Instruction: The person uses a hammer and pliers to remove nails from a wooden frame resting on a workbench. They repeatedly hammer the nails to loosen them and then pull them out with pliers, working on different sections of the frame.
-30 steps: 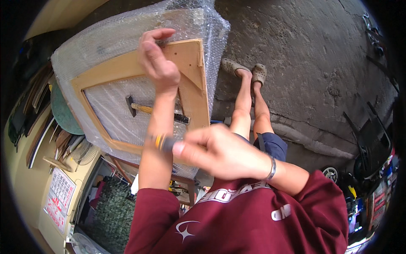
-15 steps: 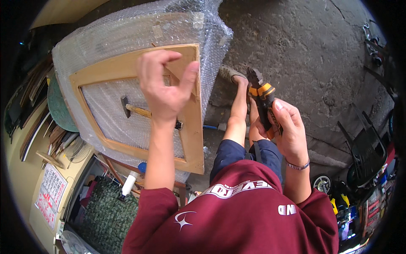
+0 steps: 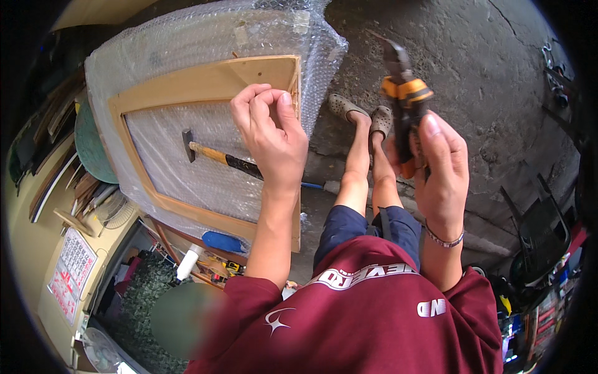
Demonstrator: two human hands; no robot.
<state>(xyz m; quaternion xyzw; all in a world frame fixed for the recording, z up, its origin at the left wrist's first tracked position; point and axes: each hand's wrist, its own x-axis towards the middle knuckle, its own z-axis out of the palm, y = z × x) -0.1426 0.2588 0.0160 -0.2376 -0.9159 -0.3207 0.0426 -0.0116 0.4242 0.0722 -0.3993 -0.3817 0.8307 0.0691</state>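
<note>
In my right hand (image 3: pixel 439 165) are black pliers (image 3: pixel 405 103) with orange bands, their head pointing up and blurred by motion. My left hand (image 3: pixel 271 140) is over the right side of a pale wooden frame (image 3: pixel 168 81), fingers curled and thumb tip close to the index fingertip in a pinch. Anything held in that pinch is too small to make out. Inside the frame's opening lies a hammer (image 3: pixel 215 154) with a wooden and black handle, its end hidden behind my left wrist. Bubble wrap (image 3: pixel 187 47) spreads under the frame.
A white bottle (image 3: pixel 189 262) and a blue object (image 3: pixel 222 242) are below the frame. Wood strips (image 3: pixel 50 187) and a fan (image 3: pixel 115 212) are at left. A black chair (image 3: pixel 542 240) stands at right on the concrete floor (image 3: pixel 448 56). A round green shape (image 3: pixel 184 318) appears lower left.
My left hand has shifted right and its spread fingers have drawn into a pinch. My right hand has moved right with the pliers raised. A round green shape has appeared lower left.
</note>
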